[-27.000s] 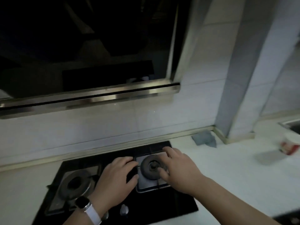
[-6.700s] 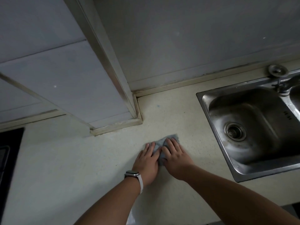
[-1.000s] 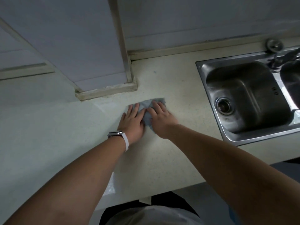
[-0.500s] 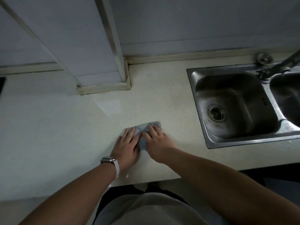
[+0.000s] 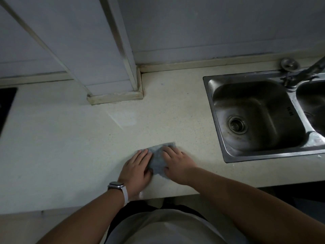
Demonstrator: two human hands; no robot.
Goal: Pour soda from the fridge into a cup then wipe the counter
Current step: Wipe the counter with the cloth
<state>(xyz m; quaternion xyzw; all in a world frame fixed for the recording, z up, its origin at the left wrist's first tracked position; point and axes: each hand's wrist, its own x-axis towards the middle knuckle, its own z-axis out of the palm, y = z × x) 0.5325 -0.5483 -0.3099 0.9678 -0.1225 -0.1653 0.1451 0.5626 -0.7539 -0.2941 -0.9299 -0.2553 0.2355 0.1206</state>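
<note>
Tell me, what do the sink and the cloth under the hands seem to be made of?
The double-basin metal sink looks like brushed stainless steel: grey, with dull reflections. The crumpled grey-blue cloth seems a soft woven or microfibre rag; its exact fibre cannot be told.

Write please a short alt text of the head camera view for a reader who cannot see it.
Both hands, the left hand and the right hand, press a grey cloth flat on a pale counter near its front edge. A steel sink lies to the right.
</note>
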